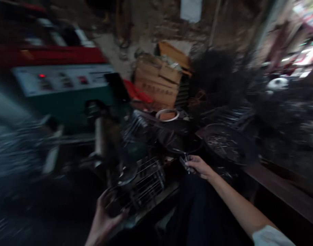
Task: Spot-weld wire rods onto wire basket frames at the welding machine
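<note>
My right hand [199, 166] is closed in a pinch on a few thin metal rods [186, 160], blurred by motion, in front of a dark round pan [180, 141]. At the lower left, my left hand [106, 215] is curved with thumb and fingers well apart; nothing shows clearly between them. Beside it lies a wire rack [150, 181] of thin parallel metal bars. Whether the left fingers touch the rack I cannot tell. To the right of the right hand, a wide dark basin [245, 150] holds many small, thin metal pieces [221, 143].
A green and red machine [71, 106] with a control panel and a lit red lamp stands at the left. Behind the pans are a cardboard box [156, 80] and a white-rimmed bowl [160, 112]. A ledge [282, 191] runs along the right.
</note>
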Available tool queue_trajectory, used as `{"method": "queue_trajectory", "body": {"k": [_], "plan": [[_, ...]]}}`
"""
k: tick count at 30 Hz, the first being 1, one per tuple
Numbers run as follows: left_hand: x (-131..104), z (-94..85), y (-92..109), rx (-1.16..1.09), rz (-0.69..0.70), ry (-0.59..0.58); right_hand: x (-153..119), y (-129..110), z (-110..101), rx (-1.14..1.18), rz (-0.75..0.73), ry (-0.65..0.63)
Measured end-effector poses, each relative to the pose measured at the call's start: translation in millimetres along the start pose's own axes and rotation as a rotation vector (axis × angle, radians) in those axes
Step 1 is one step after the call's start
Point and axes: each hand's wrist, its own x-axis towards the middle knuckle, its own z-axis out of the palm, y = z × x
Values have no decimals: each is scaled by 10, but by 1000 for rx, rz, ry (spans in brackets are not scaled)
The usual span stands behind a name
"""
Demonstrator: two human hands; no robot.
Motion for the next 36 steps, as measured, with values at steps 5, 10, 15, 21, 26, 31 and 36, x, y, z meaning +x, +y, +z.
{"method": "queue_trajectory", "body": {"k": [5,10,15,21,26,31,36], "plan": [[-359,-296,-94,-266,-23,-108,-64,-434,731,81,59,-424],[-463,-371,-154,-339,-8,-86,-105,-543,1173,38,138,-573],[-538,-436,-235,-365,-4,-71,-74,-536,1410,15,162,-661],[-581,-464,-322,-393,-27,-70,-57,-642,1498,-46,159,-770],[-587,-419,-307,-413,-45,-83,9,-762,1633,-444,-202,-891],[-569,-336,-298,-430,-29,-83,40,-474,1835,-934,-774,-794],[-582,-288,-349,-465,-27,-79,-57,-198,1845,-1246,-1194,-602]]}}
